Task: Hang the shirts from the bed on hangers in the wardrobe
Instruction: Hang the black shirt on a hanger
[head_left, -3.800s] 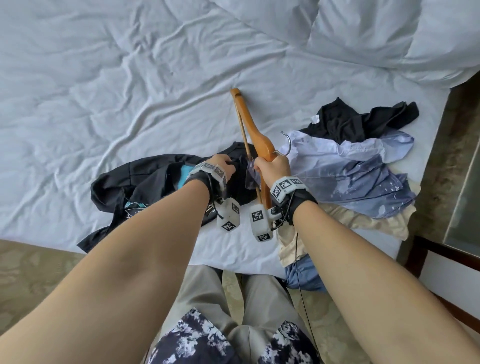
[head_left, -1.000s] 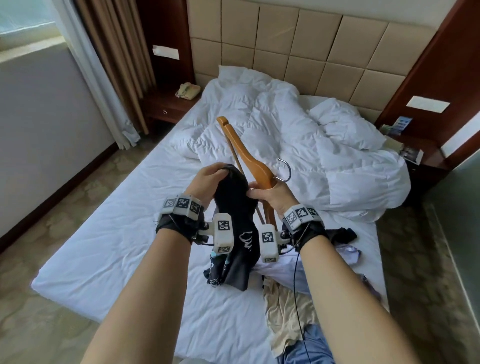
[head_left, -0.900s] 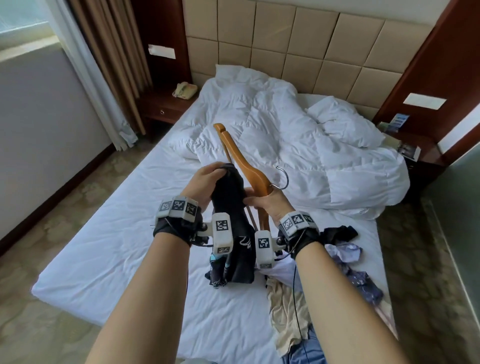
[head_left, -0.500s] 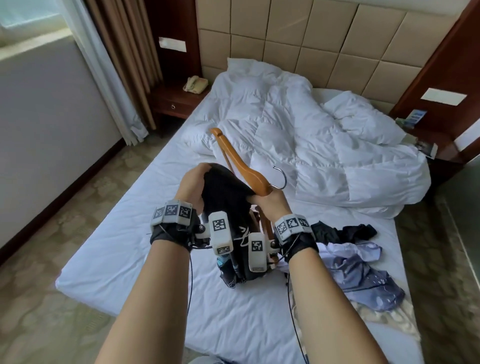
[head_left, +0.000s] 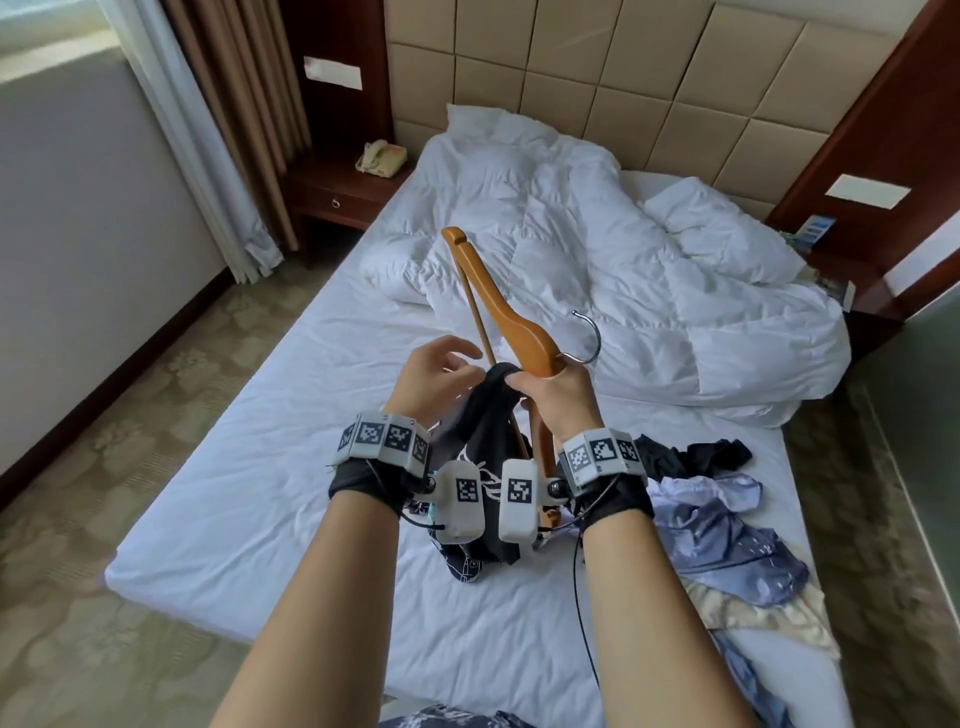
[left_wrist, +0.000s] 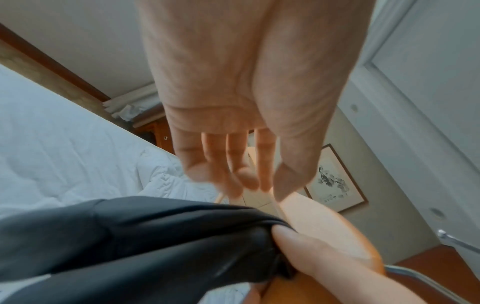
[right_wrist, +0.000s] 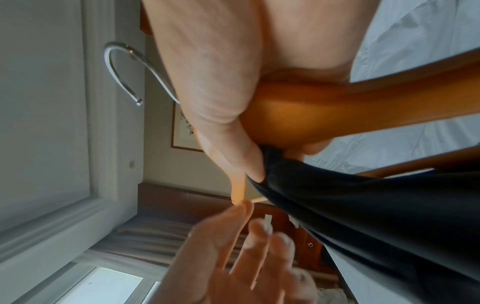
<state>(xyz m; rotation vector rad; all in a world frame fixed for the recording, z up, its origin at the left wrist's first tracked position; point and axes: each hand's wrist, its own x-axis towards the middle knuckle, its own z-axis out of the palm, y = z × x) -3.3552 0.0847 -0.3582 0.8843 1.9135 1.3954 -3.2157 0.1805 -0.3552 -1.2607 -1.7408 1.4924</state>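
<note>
My right hand (head_left: 558, 397) grasps the wooden hanger (head_left: 498, 306) at its neck, just under the metal hook (head_left: 587, 338), and its thumb pins a bunch of the black shirt (head_left: 488, 441) against the wood. My left hand (head_left: 434, 376) is released, fingers spread and relaxed just beside the cloth, holding nothing. The shirt hangs from that single pinch above the bed (head_left: 291, 441). The far arm of the hanger points up and away, bare.

The risk I see: everything depends on one thumb. If it eases while my left hand hunts for the collar, the shirt could slide off and drop back onto the sheet. The cloth is gathered into a rope, so I may well feed the hanger arm through a sleeve or a fold instead of the neck opening, which I cannot make out. The hook sits close to my right wrist cable. The other shirts (head_left: 727, 530) wait in a heap on the bed to my right.
</note>
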